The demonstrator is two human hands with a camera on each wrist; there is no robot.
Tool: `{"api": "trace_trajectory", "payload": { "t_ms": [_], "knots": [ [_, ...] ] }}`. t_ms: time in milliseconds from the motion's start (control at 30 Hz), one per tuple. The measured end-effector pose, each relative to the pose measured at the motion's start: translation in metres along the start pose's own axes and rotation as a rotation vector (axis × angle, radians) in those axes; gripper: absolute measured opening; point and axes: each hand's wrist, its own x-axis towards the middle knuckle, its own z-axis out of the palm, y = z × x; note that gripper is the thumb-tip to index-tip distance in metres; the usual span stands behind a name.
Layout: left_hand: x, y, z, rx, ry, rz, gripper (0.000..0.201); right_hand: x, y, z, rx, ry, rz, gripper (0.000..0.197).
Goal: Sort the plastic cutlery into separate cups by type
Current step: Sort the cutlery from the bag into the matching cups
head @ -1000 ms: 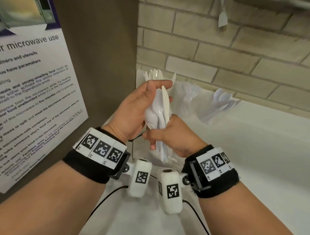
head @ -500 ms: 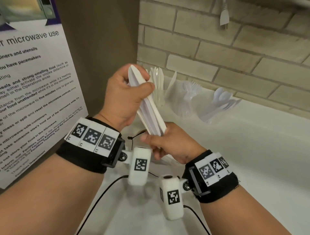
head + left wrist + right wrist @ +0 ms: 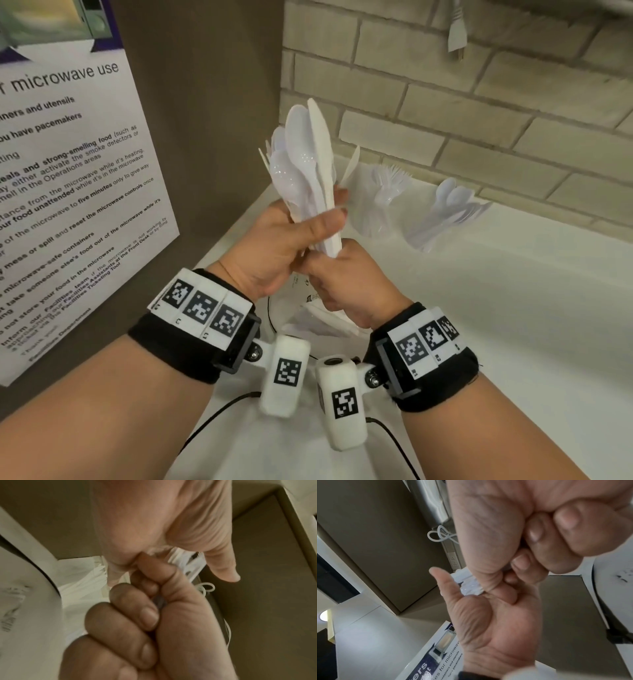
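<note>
You grip the mixed cutlery bundle (image 3: 306, 178) in both fists, left hand (image 3: 274, 246) above right hand (image 3: 346, 284); next, separate one type.

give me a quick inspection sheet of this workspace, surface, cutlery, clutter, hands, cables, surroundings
surface: white counter, running into a corner.
job's things: mixed bundle of white plastic cutlery held upright; cup of forks and tilted cup of spoons by the wall; more cutlery lying under the hands.
clutter: nothing seen.
grippers: left hand grips the bundle's middle; right hand grips the handle ends below.
cables: black wrist-camera leads trail over the counter; looped white cord near a wall outlet.
surroundings: brick wall, brown side panel, microwave use notice.
</note>
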Motion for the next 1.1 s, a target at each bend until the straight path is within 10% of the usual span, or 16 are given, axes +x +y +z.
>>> {"api": "trace_trajectory", "payload": {
  "t_ms": [100,333,467,733,900,1100],
  "knots": [
    [-0.001,-0.002,0.007,0.13,0.072,-0.017,0.021,-0.001,0.002,0.0,-0.073,-0.019,-0.031,0.026],
    [-0.004,0.001,-0.008,-0.058,0.11,-0.011,0.022,-0.003,-0.008,-0.03,-0.144,0.132,-0.118,0.049],
    [-0.01,-0.008,-0.008,0.02,-0.048,-0.127,0.013,0.001,-0.027,-0.034,0.087,0.368,-0.325,0.017],
    [-0.014,-0.014,-0.002,0.078,-0.058,-0.215,0.026,0.007,-0.028,-0.022,0.046,0.302,-0.334,0.012],
    [-0.014,-0.014,-0.006,0.151,-0.14,-0.297,0.018,0.01,-0.029,-0.024,-0.029,0.306,-0.453,0.046],
    [-0.017,-0.022,-0.005,0.214,-0.18,-0.303,0.016,0.009,-0.035,-0.024,-0.078,0.109,-0.427,0.031]
  ]
}}
